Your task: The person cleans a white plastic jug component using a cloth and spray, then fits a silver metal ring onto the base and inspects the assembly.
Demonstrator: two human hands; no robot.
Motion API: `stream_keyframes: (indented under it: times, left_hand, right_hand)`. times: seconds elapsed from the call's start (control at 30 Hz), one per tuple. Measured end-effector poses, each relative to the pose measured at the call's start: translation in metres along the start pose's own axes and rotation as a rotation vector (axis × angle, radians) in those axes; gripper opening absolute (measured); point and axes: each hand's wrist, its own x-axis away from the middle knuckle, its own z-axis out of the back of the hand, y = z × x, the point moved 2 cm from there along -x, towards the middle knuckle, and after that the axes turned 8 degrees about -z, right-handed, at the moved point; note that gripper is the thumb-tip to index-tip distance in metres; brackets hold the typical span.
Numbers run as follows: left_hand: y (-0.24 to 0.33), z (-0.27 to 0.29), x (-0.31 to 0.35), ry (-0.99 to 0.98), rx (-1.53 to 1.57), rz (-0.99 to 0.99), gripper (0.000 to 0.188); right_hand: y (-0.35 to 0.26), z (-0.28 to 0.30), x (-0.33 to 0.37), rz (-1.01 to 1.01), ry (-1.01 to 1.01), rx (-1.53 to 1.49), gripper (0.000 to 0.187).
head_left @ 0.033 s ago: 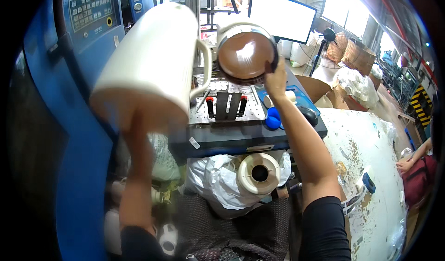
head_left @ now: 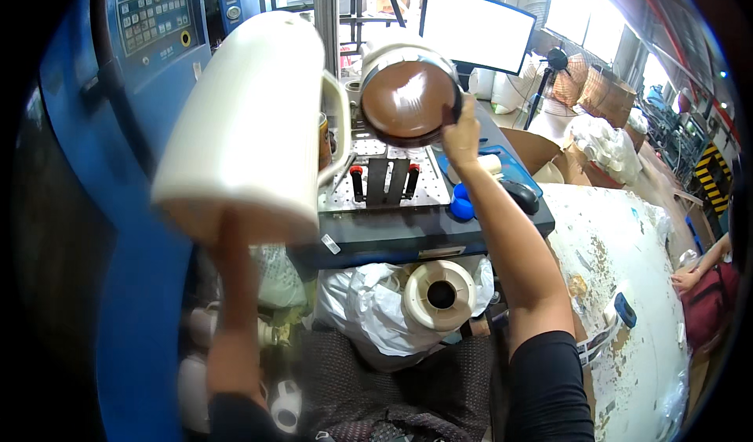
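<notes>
A large cream jug [head_left: 243, 112] with a side handle is tilted in the air at the left. My left hand [head_left: 230, 226] holds it at its lower end; the fingers are hidden by the jug or blurred. To the right of it, my right hand [head_left: 463, 134] grips the dark rim of a round part with a glossy brown face [head_left: 408, 101] and a cream body behind. Both things hang above a perforated metal plate [head_left: 430, 187], where a black bracket [head_left: 384, 181] stands between two red-tipped clamps.
Below the dark bench edge, a cream round part with a central hole [head_left: 422, 277] rests on a white bag [head_left: 357, 293]. A blue cup [head_left: 461, 204] and black mouse [head_left: 519, 197] lie at right. A blue machine [head_left: 153, 73] stands left, a monitor [head_left: 474, 34] behind. Another person's hand [head_left: 687, 279] is far right.
The jug has shifted slightly left and down. My right hand and the brown-faced part have moved a little left and, for the part, slightly down.
</notes>
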Motion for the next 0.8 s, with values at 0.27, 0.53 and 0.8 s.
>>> stream_keyframes:
  times: [0.27,0.53,0.8]
  left_hand:
    - [-0.012,0.130,0.100,0.091,-0.535,0.035,0.051]
    - [-0.011,0.140,0.113,0.052,-0.609,0.040,0.051]
    - [-0.010,0.144,0.115,0.039,-0.646,0.051,0.051]
  right_hand:
    - [-0.006,-0.027,0.041,0.114,-0.149,-0.025,0.028]
    - [-0.014,-0.010,0.036,0.215,-0.240,0.028,0.032]
    - [-0.019,-0.008,0.040,0.153,-0.245,0.107,0.039]
